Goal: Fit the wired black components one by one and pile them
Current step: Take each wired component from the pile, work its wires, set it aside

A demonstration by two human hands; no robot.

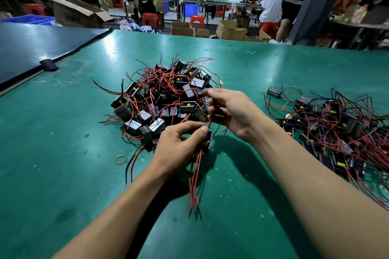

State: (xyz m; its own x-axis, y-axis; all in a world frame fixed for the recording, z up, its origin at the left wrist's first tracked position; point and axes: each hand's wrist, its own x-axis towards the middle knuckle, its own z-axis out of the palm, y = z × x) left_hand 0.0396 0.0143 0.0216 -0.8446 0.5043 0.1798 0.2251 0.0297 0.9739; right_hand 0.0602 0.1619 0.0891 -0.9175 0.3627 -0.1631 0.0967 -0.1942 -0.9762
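Mid-table, your left hand (179,143) grips a black plastic wired component (208,142); your right hand (231,111) pinches its thin red lead (209,122). Probably light and rigid, with floppy wires: hold the body.

Bright overhead light falls on the green tabletop (63,132), leaving pale glare patches toward its far edge and across the dark panel (31,48) at its far left corner. A hard, dark shadow pools on the tabletop under the left hand (179,143) and right hand (231,111). The wide lens bows the tabletop's edges. The workshop beyond the far edge is soft and blurred, while the middle pile of wired components (164,94) is sharp.
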